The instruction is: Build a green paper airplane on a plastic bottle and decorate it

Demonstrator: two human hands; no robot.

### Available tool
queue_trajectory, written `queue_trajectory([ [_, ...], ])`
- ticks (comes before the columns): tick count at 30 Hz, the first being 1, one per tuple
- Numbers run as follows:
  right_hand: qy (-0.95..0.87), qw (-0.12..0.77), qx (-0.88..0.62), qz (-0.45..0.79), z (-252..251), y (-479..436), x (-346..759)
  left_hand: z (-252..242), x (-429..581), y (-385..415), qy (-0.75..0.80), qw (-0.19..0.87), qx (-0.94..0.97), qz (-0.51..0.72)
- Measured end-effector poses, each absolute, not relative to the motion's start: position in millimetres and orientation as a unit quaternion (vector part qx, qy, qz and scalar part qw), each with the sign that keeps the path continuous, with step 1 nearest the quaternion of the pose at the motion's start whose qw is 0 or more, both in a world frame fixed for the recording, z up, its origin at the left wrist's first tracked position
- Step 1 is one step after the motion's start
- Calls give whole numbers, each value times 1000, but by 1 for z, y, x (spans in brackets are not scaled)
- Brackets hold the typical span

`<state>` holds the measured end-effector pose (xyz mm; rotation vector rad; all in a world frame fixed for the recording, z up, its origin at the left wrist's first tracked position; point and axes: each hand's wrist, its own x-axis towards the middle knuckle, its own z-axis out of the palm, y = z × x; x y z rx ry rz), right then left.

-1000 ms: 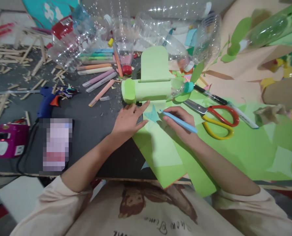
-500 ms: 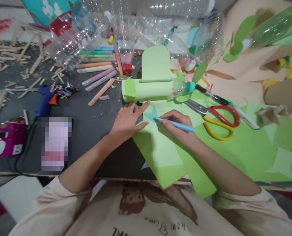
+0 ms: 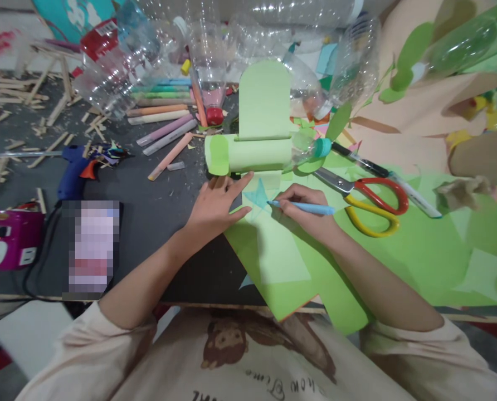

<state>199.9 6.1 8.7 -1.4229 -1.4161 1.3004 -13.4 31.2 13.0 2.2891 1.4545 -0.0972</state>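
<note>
My right hand (image 3: 309, 210) grips a light blue marker (image 3: 315, 208), its tip at the right side of a blue star (image 3: 257, 195) coloured on pale green paper (image 3: 279, 250). My left hand (image 3: 217, 206) lies with fingers apart at the paper's left edge, thumb and index finger on either side of the star. Just beyond, a plastic bottle wrapped in pale green paper (image 3: 261, 153) lies on its side, its teal cap (image 3: 322, 147) pointing right. A rounded pale green flap (image 3: 265, 100) sticks out from its far side. Darker green sheets (image 3: 269, 301) lie beneath the pale paper.
Scissors with red and yellow handles (image 3: 378, 206) lie right of my right hand, beside a black marker (image 3: 361, 159). At left are a blue glue gun (image 3: 75, 172), a blurred-out phone (image 3: 93, 245) and wooden sticks (image 3: 10, 92). Several markers (image 3: 160, 117) and clear bottles (image 3: 265, 44) crowd the back.
My right hand and the marker have shifted slightly right, and more blue now fills the star's right side. My left hand stays nearly in place.
</note>
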Motion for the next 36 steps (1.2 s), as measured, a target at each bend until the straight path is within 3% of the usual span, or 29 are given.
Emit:
queue_trajectory([
  [10,-548,406,-544,489,8,-4,195,10,-16,30,509,202,836,-25],
  [16,-602,351,-525,489,4,-12,187,13,-14,30,520,212,826,-52],
  [36,-647,332,-499,472,6,-11,187,7,-17,30,501,192,843,-25],
])
